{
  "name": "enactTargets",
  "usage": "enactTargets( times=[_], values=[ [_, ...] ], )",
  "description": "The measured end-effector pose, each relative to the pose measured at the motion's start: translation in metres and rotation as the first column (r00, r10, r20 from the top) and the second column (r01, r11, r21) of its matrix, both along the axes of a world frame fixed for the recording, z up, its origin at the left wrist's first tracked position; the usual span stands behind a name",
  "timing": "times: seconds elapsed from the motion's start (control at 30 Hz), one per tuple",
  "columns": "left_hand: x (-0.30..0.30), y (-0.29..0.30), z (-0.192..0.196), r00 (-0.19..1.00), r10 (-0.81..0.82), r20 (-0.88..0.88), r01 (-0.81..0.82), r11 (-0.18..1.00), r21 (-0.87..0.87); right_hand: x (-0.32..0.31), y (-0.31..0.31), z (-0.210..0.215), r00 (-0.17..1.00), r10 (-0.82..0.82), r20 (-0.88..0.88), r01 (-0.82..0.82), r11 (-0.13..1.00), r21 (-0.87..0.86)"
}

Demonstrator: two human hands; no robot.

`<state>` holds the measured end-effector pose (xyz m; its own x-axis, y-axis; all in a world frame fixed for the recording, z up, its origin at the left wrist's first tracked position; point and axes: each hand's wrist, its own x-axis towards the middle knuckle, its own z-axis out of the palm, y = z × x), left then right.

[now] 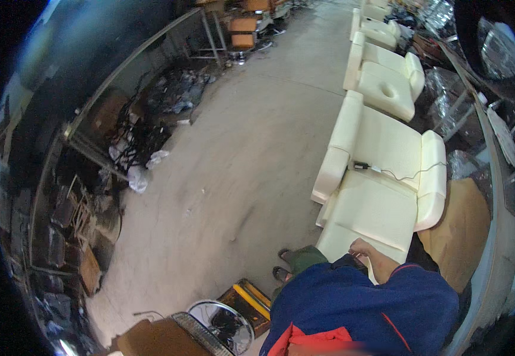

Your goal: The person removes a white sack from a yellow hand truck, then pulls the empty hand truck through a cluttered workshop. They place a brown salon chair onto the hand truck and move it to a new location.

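Note:
My right hand is at the near end of a cream foam armchair. Its fingers look curled, and whatever they may hold is too small to make out. A dark patch of cloth lies just below the fingers, against my blue shirt. My left hand does not show. On the chair, a small black box, like a power adapter, lies where seat and left armrest meet. From it a thin cable runs across to the piece on the right.
More foam chairs stand in a row beyond. Behind them are plastic-wrapped items and brown board. A round chrome base and a yellow-striped box stand by my feet. Metal racks and scraps line the left.

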<state>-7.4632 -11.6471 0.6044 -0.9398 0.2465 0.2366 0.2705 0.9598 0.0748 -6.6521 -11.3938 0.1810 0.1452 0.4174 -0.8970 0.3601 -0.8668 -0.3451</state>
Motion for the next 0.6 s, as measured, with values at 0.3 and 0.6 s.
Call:
enactTargets(
  times=[0.3,0.6],
  values=[
    [0.017,-0.072,0.004,0.987,0.146,0.060,-0.146,0.989,-0.005,-0.049,0.078,0.025,0.981,0.125,-0.146,-0.094,0.975,0.202],
    [0.018,-0.056,0.019,0.932,0.331,0.148,-0.315,0.941,-0.121,-0.047,0.048,0.032,0.986,0.118,-0.116,-0.099,0.983,0.157]
  ],
)
